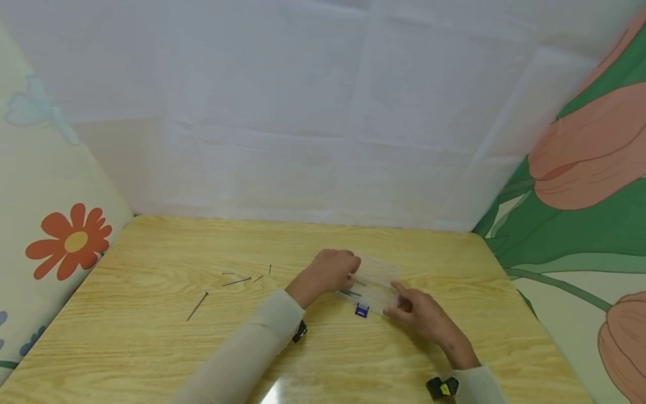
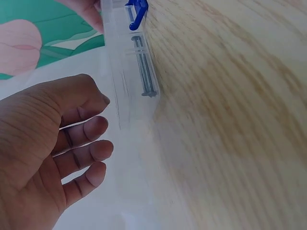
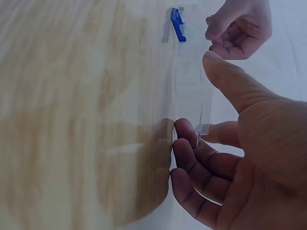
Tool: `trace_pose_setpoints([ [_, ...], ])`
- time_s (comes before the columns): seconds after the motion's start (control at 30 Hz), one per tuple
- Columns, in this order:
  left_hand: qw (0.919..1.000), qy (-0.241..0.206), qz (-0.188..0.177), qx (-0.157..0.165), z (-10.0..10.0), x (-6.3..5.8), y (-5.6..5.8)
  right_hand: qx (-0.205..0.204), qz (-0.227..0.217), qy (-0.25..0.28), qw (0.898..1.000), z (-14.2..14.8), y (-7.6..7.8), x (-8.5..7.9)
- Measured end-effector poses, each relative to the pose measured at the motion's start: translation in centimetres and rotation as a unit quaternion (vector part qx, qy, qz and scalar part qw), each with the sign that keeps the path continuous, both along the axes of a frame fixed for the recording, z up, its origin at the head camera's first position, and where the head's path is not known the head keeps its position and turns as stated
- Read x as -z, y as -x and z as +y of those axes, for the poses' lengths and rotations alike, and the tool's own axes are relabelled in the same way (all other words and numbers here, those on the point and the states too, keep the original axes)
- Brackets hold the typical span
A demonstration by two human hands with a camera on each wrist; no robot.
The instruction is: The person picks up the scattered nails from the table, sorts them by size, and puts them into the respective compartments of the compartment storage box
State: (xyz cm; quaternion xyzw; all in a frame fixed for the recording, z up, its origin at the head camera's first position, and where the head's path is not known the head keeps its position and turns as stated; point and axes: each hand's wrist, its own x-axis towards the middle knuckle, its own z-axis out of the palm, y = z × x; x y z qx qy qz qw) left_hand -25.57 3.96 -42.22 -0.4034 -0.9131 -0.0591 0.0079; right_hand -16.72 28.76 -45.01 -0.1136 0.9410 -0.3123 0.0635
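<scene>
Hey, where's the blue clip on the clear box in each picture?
Head: blue clip low in the picture, just right of centre.
Left wrist: blue clip at the top edge, slightly left of centre.
Right wrist: blue clip near the top, slightly right of centre.
Shared landmark: the clear box.

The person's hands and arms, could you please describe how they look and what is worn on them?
The left hand and right hand are bare, with no gloves or rings visible. The left sleeve and right sleeve are plain pale cream. Near their ends show a left black device and a right black device, the latter with a yellow mark.
</scene>
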Motion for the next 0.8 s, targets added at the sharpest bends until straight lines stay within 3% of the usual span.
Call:
trace_pose_setpoints([
  [0.23,0.9997,-0.012,0.017,-0.012,-0.9,0.3,-0.3,0.001,0.001,0.008,1.000,0.1,0.0,0.0],
  [0.43,0.9996,-0.025,0.005,-0.011,-2.2,0.6,-0.7,0.020,-0.009,0.003,1.000,0.1,-0.2,0.0],
  [0.8,0.9975,-0.049,0.016,-0.047,-6.3,1.0,-2.0,0.008,-0.009,0.000,1.000,0.3,0.0,0.0],
])
